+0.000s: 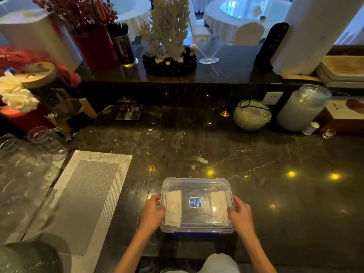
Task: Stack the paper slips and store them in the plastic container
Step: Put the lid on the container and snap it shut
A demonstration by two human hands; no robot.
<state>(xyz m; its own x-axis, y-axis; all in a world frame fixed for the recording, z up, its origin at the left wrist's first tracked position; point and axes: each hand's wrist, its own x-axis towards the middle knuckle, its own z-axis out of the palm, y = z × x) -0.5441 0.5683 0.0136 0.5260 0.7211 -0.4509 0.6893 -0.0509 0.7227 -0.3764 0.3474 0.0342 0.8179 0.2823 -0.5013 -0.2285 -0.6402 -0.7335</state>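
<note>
Right now the plastic container [197, 205] sits on the dark counter [275, 184], near its front edge, lid on. Two piles of paper slips [173, 207] lie inside, one on each side. The left hand [152, 210] and right hand [241, 213] grip its two sides. A gray mat [86, 196] lies off to the left.

One plastic container [197, 205] sitting near front edge of counter [256, 184], lid on. Two stacks of paper slips lying inside: one [173, 207] at left side, one [218, 205] at right side. One blue sticker [196, 202] showing at lid centre. Two hands touching container: left hand [152, 210], right hand [241, 213]. One woven placemat [82, 198] lying toward counter's left edge. One shot glass [328, 133] standing near right edge. One stemmed glass [209, 54] standing on raised back ledge. One coral ornament [169, 36] standing beside it.
</note>
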